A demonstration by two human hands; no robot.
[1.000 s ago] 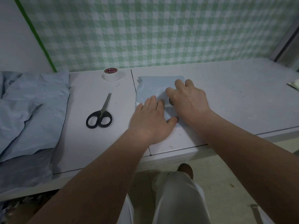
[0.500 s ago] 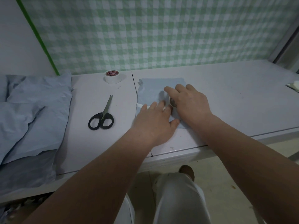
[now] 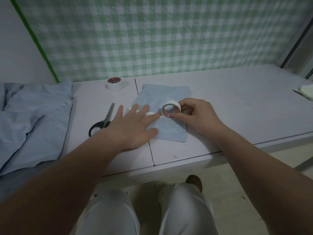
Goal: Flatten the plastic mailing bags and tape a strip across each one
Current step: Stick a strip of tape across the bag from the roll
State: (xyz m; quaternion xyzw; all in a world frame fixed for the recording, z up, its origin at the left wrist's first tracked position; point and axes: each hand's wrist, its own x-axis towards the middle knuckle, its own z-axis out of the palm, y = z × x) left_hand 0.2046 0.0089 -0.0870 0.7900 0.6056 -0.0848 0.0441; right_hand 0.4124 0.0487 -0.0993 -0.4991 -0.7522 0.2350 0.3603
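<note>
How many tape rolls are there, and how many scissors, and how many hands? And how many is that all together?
Tape rolls: 2 (spare roll lying on the table; held roll)
Scissors: 1
Hands: 2 (left hand; right hand)
Total: 5

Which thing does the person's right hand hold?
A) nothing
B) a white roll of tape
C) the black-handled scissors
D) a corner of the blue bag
B: the right hand pinches the white roll of tape, on edge over the light blue plastic mailing bag.
</note>
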